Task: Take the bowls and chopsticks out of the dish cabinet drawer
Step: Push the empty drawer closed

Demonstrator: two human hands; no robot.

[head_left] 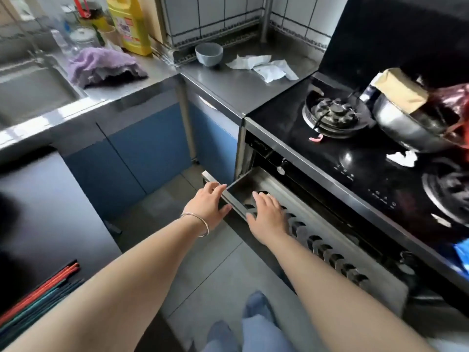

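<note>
From the head camera, looking down, both hands are at the shiny metal pull-out drawer (253, 184) under the black glass stove top (355, 153). The left hand (206, 201) lies on the drawer's front rail, with its fingers over the top edge and its thumb on the near side, so its grip looks lightly closed around the rail. A thin silver bangle (198, 224) sits on that wrist. The right hand (269, 212) is just beside the left grip, a bit further into the drawer, lying flat with straight fingers; its grip is loose and holds nothing. The part of the drawer that shows past the two grips looks bare, with only metal slots. No bowl or chopstick can be seen in it, but the back of it is dark and hidden. Far beyond the grips, on the steel tabletop (228, 80) in the corner, stands one small grey round bowl (208, 54) next to some crumpled white paper (264, 66). Near the person, well behind the left grip, a bunch of long red and dark green chopsticks (40, 293) lies on a dark surface. So it looks like the job is nearly done or done: a bowl and chopsticks are already out, and what may be left is a last check and pushing the drawer shut.
</note>
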